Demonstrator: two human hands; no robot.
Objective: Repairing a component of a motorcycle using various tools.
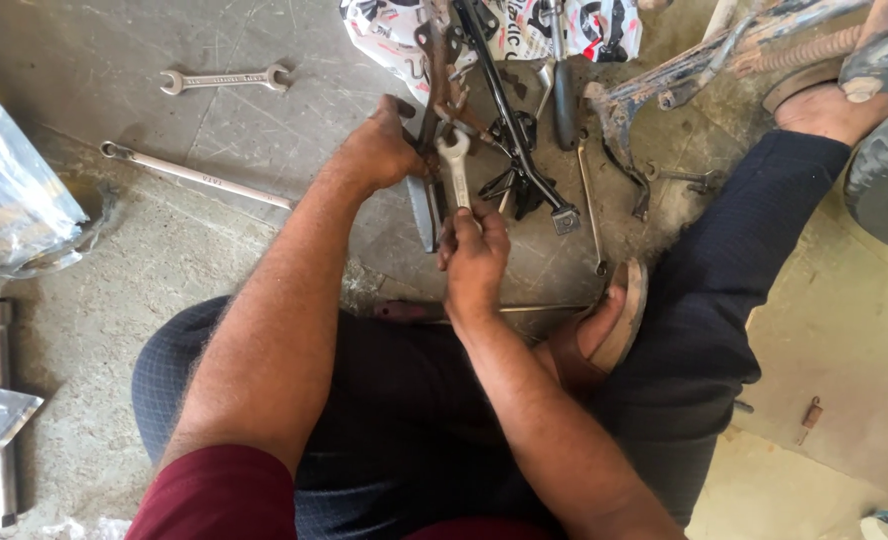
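Centre frame: rusty metal part (442,75) gripped in closed left hand (382,150); right hand (474,262) fingers wrapped round spanner (454,165), head on part's fastener. Judged: turning step. Next needs steady counter-hold. Spare wrench (226,80) upper left.

Bright daylight, soft shadows, sharp focus, slight wide-angle edge stretch.

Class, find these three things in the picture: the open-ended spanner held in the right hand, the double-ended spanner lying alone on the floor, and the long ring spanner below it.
Held spanner (454,160), head view, its open jaw end.
Double-ended spanner (226,80), head view, mid-shaft.
Long ring spanner (196,175), head view, mid-shaft.
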